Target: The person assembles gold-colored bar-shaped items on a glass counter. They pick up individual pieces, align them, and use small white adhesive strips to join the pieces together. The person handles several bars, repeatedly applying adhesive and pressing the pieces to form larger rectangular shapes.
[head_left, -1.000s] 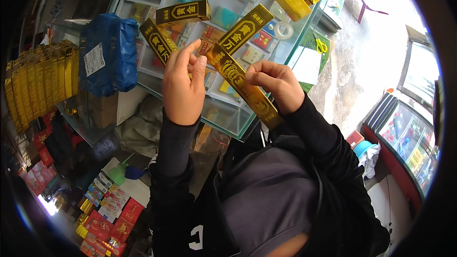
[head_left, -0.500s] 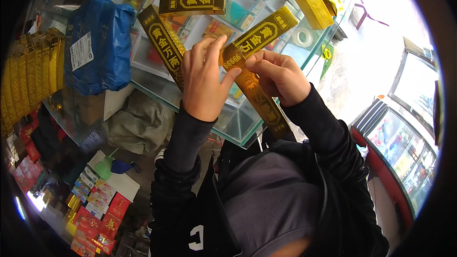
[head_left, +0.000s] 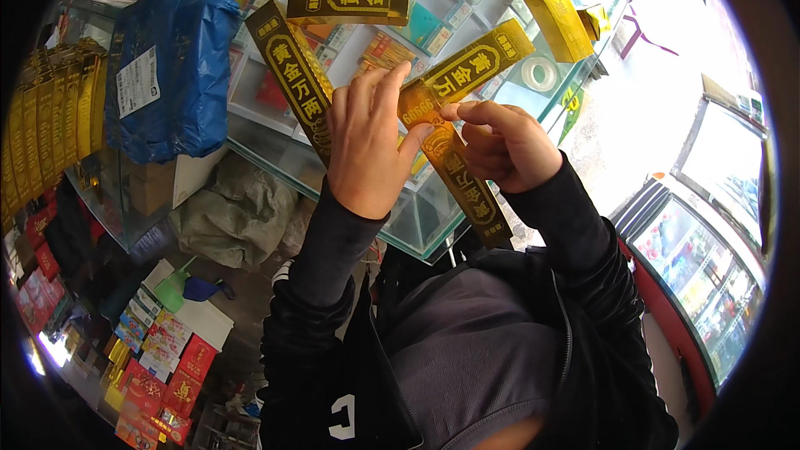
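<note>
Two gold cardboard boxes meet at an angle under my hands, one the upper gold box (head_left: 479,57) and the other the lower gold box (head_left: 472,190), which points toward my body. My left hand (head_left: 365,146) grips their junction, thumb on the near side and fingers beyond it. My right hand (head_left: 517,146) is curled, its index fingertip at the junction's right edge; whether anything thin is in it cannot be made out. Left of my left hand lies a long gold box (head_left: 292,79), partly hidden by it. A dark gold box (head_left: 354,3) rests across its far end.
Beneath is a glass display counter (head_left: 425,250) with packets inside. A tape roll (head_left: 539,74) and a bent gold strip (head_left: 554,8) lie right. At left are a blue wrapped parcel (head_left: 171,75) and a row of gold boxes (head_left: 50,121). Red packages (head_left: 162,392) stand lower left.
The joined boxes and both hands have shifted slightly right and nearer in the picture. My right thumb has drawn back from the junction, leaving the index fingertip there.
</note>
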Motion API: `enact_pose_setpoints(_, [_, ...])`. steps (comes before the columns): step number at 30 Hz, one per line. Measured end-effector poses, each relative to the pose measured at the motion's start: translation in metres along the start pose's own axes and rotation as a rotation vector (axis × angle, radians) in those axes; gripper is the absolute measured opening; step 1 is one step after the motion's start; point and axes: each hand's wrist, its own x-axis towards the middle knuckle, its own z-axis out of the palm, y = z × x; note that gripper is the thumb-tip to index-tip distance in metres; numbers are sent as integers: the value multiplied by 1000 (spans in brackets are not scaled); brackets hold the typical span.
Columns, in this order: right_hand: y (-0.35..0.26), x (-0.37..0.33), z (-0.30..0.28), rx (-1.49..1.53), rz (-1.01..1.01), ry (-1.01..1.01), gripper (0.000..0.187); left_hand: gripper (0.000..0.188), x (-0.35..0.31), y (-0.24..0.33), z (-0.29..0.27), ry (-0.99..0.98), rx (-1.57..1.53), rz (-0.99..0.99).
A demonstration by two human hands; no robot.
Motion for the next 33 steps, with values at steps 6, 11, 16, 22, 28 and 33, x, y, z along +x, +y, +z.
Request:
enact_pose_setpoints(6, [-1,1,-6,-5,24,13,24,53,2,-5,2,10,-16,28])
enact_pose_setpoints(11, [-1,3,-10,16,41,-13,25,38,14,-11,9,82,-125,-6])
enact_pose_setpoints(16, [0,6,-15,20,53,-31,27,36,24,-7,19,132,-136,-38])
enact_pose_setpoints(22, [1,6,-16,21,77,-36,29,38,28,-9,26,164,-51,-2])
enact_pose_setpoints(28, [-1,5,-21,164,188,-111,28,32,28,-11,27,160,-25,11])
enact_pose_setpoints(33, [-4,5,-29,314,267,-196,28,28,30,-10,26,166,-8,24])
